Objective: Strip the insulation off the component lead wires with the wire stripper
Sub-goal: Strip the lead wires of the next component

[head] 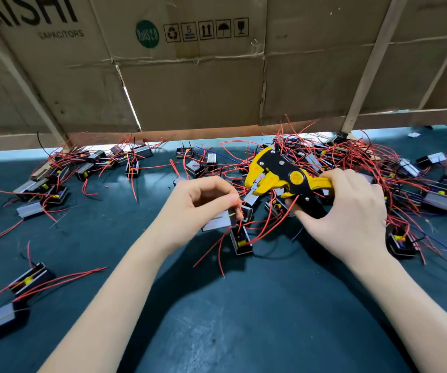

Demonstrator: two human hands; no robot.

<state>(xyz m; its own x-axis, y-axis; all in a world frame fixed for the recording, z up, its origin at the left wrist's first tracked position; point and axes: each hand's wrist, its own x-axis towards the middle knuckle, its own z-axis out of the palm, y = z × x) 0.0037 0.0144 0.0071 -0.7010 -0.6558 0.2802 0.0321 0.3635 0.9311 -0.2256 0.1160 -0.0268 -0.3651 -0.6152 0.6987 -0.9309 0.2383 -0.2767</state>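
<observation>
My right hand (348,211) grips the handles of a yellow and black wire stripper (281,175), whose jaws point left and up above the table. My left hand (198,203) pinches a red lead wire (237,203) just left of the jaws, and a grey and black boxed component (218,220) hangs under its fingers. The wire's tip lies a short way below and left of the stripper's jaws, not between them. Another component (241,239) with red leads sits on the mat just beneath.
A dark green mat (243,319) covers the table. A dense tangle of components with red wires (364,168) fills the right and back. Looser components (55,181) lie at the left and near left. A cardboard wall (190,76) stands behind.
</observation>
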